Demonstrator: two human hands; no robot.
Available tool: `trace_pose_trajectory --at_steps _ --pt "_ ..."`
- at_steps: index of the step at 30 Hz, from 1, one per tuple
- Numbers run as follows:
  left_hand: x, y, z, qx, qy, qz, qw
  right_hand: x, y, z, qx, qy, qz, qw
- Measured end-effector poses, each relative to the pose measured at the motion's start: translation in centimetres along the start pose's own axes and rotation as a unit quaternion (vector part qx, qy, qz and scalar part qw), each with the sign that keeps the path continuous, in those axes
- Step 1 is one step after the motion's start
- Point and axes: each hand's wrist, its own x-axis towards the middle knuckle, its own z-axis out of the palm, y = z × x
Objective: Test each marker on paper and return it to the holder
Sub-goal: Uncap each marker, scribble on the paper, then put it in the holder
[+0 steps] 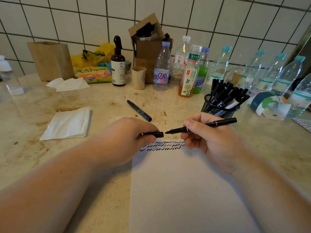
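Spreading from the centre toward 6 o'clock, a white sheet of paper lay on the marbled counter, three wavy black lines along its top edge; at 2 o'clock stood a black mesh holder packed with markers; the right hand gripped an uncapped black marker, tip pointing to 9 o'clock; the left hand pinched its cap, just apart from the tip; at 11 o'clock lay a spare capped marker.

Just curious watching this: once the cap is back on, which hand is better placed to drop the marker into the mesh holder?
Probably the right hand: it grips the marker, and the holder stands just beyond it.
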Motion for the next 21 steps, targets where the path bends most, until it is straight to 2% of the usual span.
trace_pose_trajectory --at_steps 8,12,18,21 --pt "-0.2 0.9 -0.3 -0.002 0.021 0.042 0.999 0.0 0.4 -0.1 0.002 -0.051 -0.007 0.999" --pt "-0.3 1.5 -0.3 -0.021 0.02 0.032 0.999 0.2 0.7 -0.2 -0.047 -0.053 -0.029 0.997" --pt "-0.7 2.7 -0.1 -0.098 0.034 0.002 0.995 0.5 1.1 0.3 -0.041 -0.028 -0.084 0.995" --pt "-0.8 2.8 -0.1 -0.123 0.009 -0.009 0.992 0.4 1.2 0.4 -0.062 -0.032 -0.103 0.992"
